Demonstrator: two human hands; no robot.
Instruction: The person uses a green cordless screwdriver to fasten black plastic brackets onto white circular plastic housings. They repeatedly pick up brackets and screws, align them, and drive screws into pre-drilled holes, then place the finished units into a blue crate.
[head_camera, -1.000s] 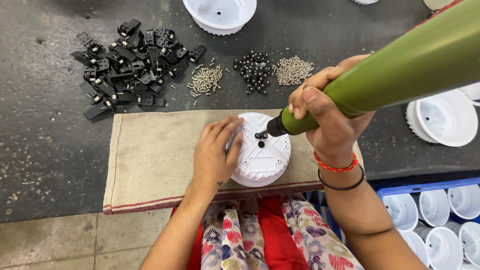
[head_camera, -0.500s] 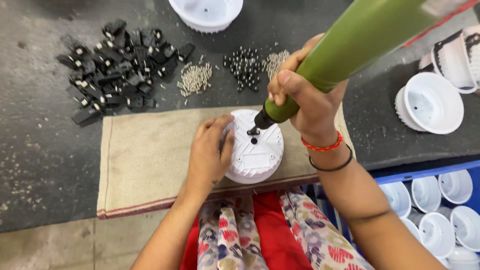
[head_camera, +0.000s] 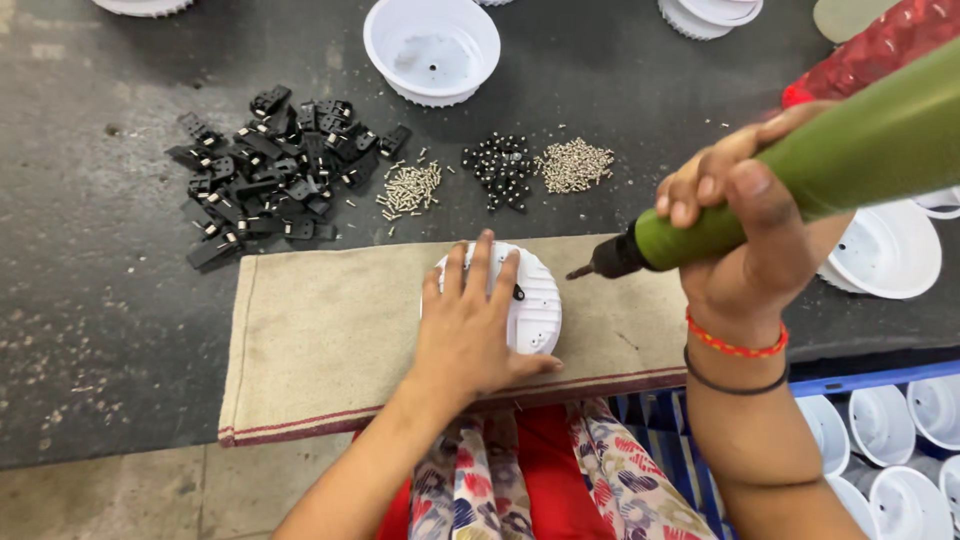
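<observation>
Green plastic wraps the body of the electric screwdriver (head_camera: 800, 180), which the right hand (head_camera: 745, 215) holds in a closed grip, fingers curled around the barrel and thumb across the top. The tool slants down to the left, its dark nose and bit lifted clear of the work, just right of the white round housing (head_camera: 530, 300). That housing lies on a beige cloth mat (head_camera: 320, 340) spread on the dark table (head_camera: 80, 300). The left hand (head_camera: 470, 330) rests flat on the housing, fingers spread and pointing away, pressing rather than clasping (nothing is enclosed in it). A small dark fitting shows on the housing beside the fingers.

Beyond the mat, on the far side, sit a heap of black clips (head_camera: 270, 175), a small pile of pale screws (head_camera: 410, 187), a cluster of dark screws (head_camera: 500, 170) and another heap of silvery screws (head_camera: 573, 165). Farther off stands an open white bowl-shaped shell (head_camera: 432, 50); another (head_camera: 885, 255) lies on the right beside the wrist. A blue crate (head_camera: 860, 380) of similar white shells sits at the near right.
</observation>
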